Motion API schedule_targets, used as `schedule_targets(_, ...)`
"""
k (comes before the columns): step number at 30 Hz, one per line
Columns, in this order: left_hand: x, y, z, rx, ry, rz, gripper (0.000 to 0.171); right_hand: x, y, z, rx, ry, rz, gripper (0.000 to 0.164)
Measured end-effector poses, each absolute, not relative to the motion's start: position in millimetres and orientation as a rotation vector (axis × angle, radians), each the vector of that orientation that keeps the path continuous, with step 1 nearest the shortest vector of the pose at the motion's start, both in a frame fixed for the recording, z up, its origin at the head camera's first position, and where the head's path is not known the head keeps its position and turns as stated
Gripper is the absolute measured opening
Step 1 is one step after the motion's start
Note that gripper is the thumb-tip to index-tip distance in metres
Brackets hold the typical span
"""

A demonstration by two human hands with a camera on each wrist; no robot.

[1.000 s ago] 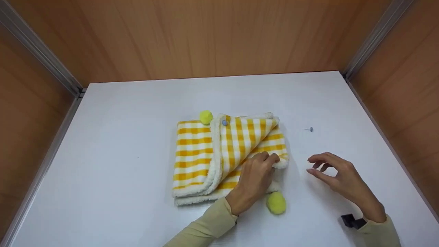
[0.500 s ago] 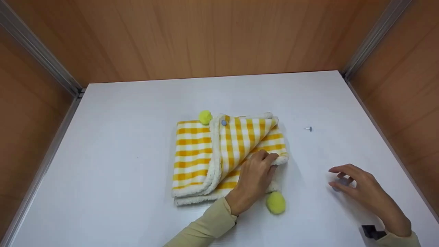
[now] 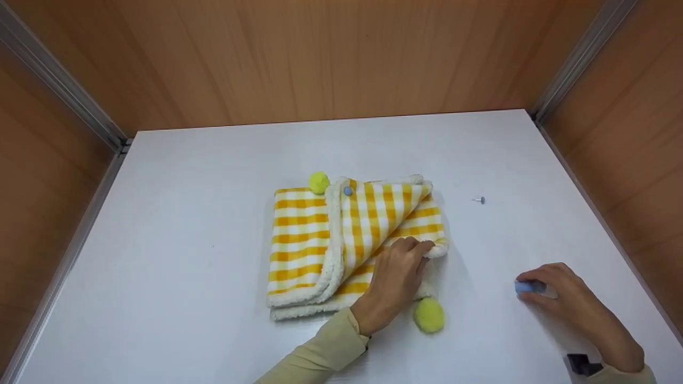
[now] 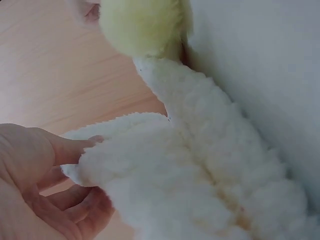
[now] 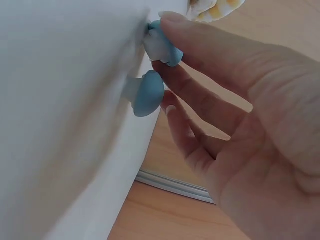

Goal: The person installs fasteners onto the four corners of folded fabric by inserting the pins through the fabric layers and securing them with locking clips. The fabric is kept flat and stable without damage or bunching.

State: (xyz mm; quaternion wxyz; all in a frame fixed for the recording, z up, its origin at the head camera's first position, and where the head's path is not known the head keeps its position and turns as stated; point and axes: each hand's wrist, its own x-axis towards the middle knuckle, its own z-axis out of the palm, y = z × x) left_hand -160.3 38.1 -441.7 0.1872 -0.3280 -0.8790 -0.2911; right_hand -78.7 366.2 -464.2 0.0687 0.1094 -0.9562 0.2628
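Note:
A folded yellow-and-white checked blanket [image 3: 301, 234] with white fleece edging lies on the table, one flap turned over it. My left hand [image 3: 395, 280] pinches the blanket's near right edge; the left wrist view shows the thumb on the fleece [image 4: 145, 165]. Well to the right, my right hand [image 3: 579, 309] pinches a small blue-and-white cap piece [image 5: 169, 47] between thumb and fingertip. Just beside it, a blue mushroom-shaped cap [image 5: 150, 95] with a pale stem stands against the white table. A blue round button-like head [image 3: 348, 191] sits on the flap's top corner.
A small pin with a flat grey-blue head [image 3: 481, 200] lies on the table right of the blanket. Yellow pompoms hang at the blanket's corners, one at the back [image 3: 319, 182] and one in front [image 3: 429, 316]. Wooden panels [image 3: 341, 58] enclose the white table [image 3: 176, 224].
My right hand has moved right and toward me, away from the blanket, and has closed its fingertips on a small blue piece there. The left hand keeps its hold on the blanket edge.

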Motion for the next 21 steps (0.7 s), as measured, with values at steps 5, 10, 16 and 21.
schedule_targets(5, -160, 39, -443, -0.952, -2.461, -0.812, 0.022, -90, 359, -461, 0.379, -2.798, 0.786, 0.035)
schedule_targets(10, -158, 39, -443, -0.960, -2.457, -0.790, 0.023, -107, 351, -451, 0.464, -2.713, 0.809, 0.037)
schedule_targets(16, -157, 39, -443, -0.962, -2.462, -0.774, 0.024, -123, 339, -441, 0.467, -2.664, 0.805, 0.036)
schedule_targets(21, -157, 40, -444, -0.971, -2.448, -0.780, 0.019, -135, 329, -434, 0.483, -2.635, 0.824, 0.033)
